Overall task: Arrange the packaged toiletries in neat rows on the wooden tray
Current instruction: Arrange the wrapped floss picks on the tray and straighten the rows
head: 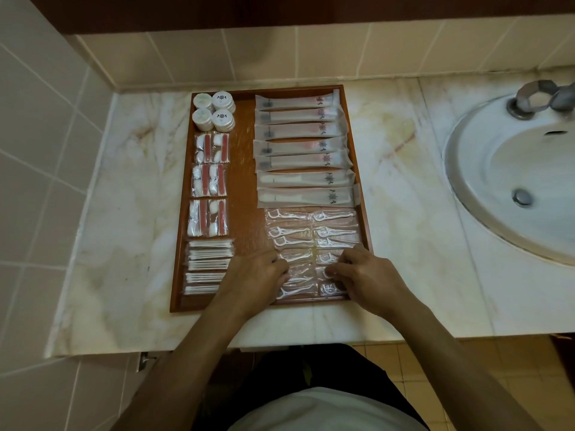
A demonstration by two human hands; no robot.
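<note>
A wooden tray (244,169) lies on the marble counter. Round white soaps (213,111) stand at its far left corner. Below them lie red-and-white kit packets (209,185) in pairs, then cotton swab packs (208,265). On the right side, long toothbrush sachets (301,147) form a column. Clear floss pick packets (311,231) sit in two columns at the near right. My left hand (256,281) rests on the left floss column, fingertips on a packet. My right hand (364,276) pinches a floss packet in the right column near the tray's front edge.
A white sink basin (513,181) with a metal tap (541,98) is set into the counter (401,213) to the right. Tiled walls close the left and back sides. The counter's front edge runs just below the tray.
</note>
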